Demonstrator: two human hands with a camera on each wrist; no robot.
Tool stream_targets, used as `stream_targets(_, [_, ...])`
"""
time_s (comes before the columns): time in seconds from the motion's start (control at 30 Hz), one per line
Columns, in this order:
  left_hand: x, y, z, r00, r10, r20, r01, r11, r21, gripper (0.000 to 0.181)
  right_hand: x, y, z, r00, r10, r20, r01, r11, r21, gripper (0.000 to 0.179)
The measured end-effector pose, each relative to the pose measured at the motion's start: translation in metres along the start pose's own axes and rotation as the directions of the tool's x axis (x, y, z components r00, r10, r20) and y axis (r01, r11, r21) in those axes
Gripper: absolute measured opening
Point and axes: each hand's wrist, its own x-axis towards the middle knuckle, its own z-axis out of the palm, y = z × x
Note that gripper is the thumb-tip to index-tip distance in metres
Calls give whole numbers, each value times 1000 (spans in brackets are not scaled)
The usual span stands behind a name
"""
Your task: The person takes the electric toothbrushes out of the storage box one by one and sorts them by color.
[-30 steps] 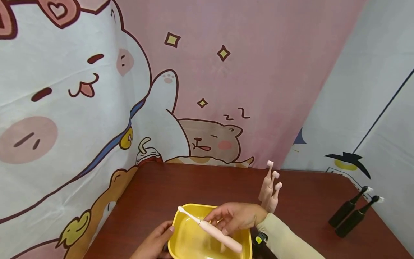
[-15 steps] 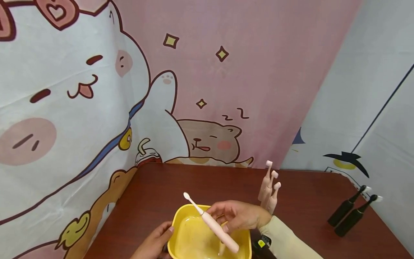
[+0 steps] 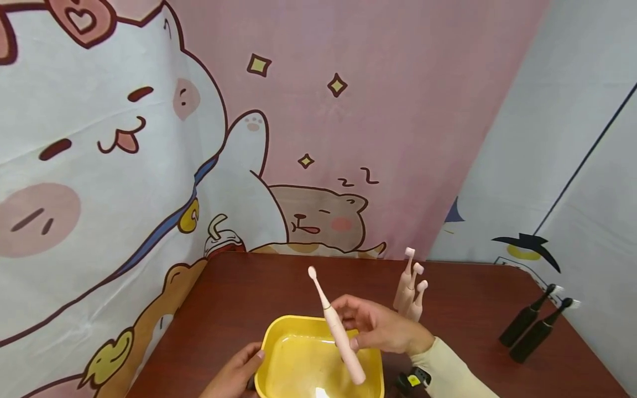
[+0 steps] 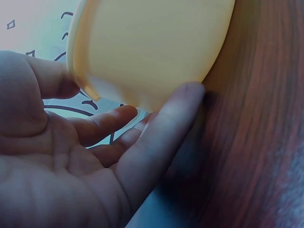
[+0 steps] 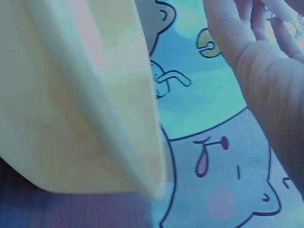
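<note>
A pale pink electric toothbrush is pinched between the thumb and fingers of my right hand. It slants over a yellow plastic basin, brush head up and to the left, clear of the basin floor. My left hand grips the basin's left side, thumb at the rim. In the left wrist view, fingers of that hand touch the outer wall of the basin. The right wrist view has the basin close up and part of my right hand; the toothbrush is hidden there.
Three pink electric toothbrushes stand upright in a row behind my right hand. Two black electric toothbrushes stand farther right on the dark red wooden table. A cartoon-printed cloth hangs behind the table.
My right hand has lifted the pink toothbrush and tilted it more upright, its head swinging up and to the right. My left hand keeps its hold on the basin.
</note>
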Motion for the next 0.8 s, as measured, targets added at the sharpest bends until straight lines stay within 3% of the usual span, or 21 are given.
stream_targets(0.03, [4, -5, -5, 1000, -22, 7, 22, 1000, -7, 54, -2, -3, 1, 1000, -10, -12, 10, 1000, -26, 56])
stream_targets(0.07, [14, -20, -15, 999, -37, 10, 37, 999, -7, 57, -4, -6, 2, 1000, -23, -21, 22, 999, -46, 56])
stream_targets(0.13, [28, -45, -32, 997, -14, 69, 17, 999, -42, 66, -8, -11, 3, 998, -49, -40, 45, 996, -83, 56])
stream_targets(0.2, [33, -53, -35, 997, -5, 73, 9, 999, -50, 65, -12, -16, 4, 995, -80, -56, 73, 991, -112, 56])
stream_targets(0.37, [31, -50, -31, 999, -17, 45, 19, 999, -35, 63, -24, -25, 6, 988, -118, -97, 103, 983, -152, 57])
stream_targets(0.5, [29, -45, -30, 999, -39, 28, 40, 999, -20, 68, -34, -28, 8, 984, -107, -139, 84, 982, -167, 58])
stream_targets(0.8, [32, -47, -30, 997, -58, 46, 60, 997, -57, 69, -54, -36, 13, 972, -124, -198, 69, 962, -262, 58])
